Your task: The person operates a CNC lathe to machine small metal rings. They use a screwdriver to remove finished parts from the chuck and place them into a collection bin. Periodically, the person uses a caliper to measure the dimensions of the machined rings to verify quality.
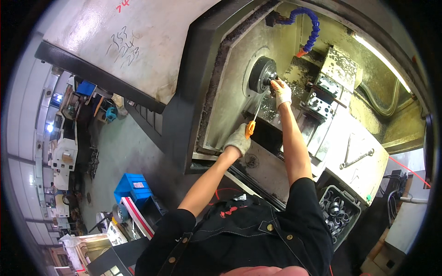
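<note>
My left hand (238, 140), in a pale work glove, is closed around the orange handle of a tool (250, 129). Its long thin metal shaft points up toward the lathe's round black chuck (263, 73). I cannot make out exactly what kind of tool it is. My right hand (282, 93), also gloved, is at the front of the chuck, fingers pinched at its centre. A small dark piece shows at the fingertips, mostly hidden by the glove. The shaft's tip is just below the chuck, beside my right hand.
Right of the chuck stands a tool block (321, 103) with metal holders. A blue segmented coolant hose (315, 30) hangs above. Wrenches (357, 158) lie on the pale ledge. A grey crate (354, 216) holds several metal rings. At the left are a machine door (115, 46) and blue bin (133, 189).
</note>
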`<act>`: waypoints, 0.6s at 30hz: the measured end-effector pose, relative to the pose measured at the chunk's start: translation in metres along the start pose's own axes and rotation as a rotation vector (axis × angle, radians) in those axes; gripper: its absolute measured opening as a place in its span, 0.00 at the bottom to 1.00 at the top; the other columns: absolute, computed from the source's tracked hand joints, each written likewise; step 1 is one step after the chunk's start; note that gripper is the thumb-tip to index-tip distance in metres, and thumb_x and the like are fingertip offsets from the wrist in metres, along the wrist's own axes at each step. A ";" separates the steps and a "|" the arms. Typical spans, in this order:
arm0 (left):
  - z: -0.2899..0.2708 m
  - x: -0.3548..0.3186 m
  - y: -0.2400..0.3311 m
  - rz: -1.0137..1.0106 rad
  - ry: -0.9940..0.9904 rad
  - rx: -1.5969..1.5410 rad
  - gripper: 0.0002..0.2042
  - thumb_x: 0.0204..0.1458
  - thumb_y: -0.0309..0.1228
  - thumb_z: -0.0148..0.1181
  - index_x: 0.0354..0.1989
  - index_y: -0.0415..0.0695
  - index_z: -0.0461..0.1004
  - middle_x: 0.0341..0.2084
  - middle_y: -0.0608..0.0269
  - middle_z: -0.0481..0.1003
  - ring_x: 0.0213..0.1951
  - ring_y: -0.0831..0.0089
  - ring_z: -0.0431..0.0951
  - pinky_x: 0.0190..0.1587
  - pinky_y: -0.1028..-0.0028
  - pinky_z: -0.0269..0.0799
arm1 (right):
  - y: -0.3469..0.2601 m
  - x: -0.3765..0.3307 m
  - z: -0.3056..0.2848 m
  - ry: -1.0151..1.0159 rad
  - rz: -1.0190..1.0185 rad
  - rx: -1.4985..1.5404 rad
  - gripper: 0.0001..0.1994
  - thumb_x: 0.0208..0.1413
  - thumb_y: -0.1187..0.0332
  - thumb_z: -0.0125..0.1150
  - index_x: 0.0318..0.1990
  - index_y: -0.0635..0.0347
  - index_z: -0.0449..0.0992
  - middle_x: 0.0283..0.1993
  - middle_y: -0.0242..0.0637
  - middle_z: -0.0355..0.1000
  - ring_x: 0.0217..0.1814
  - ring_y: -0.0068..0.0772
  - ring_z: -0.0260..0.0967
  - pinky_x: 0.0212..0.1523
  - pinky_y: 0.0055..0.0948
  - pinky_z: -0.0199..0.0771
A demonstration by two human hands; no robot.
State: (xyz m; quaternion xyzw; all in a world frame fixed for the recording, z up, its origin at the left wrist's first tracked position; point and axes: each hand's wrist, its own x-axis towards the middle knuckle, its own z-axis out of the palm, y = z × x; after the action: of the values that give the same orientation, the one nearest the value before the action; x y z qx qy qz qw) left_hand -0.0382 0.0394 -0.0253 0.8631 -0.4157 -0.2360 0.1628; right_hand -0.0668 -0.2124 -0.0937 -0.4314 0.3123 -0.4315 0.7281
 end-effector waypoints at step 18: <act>0.032 -0.062 -0.063 -0.024 -0.046 -0.150 0.24 0.45 0.31 0.53 0.54 0.44 0.58 0.46 0.44 0.67 0.48 0.49 0.67 0.49 0.63 0.64 | -0.029 0.003 -0.018 -0.130 -0.094 -0.383 0.25 0.40 0.69 0.66 0.48 0.59 0.64 0.31 0.34 0.69 0.26 0.24 0.65 0.24 0.25 0.67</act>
State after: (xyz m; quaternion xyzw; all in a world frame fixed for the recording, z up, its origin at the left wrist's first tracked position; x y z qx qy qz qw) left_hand -0.0485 0.1238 -0.0655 0.8477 -0.3902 -0.2881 0.2148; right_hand -0.0912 -0.2286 -0.0761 -0.6030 0.3202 -0.3690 0.6306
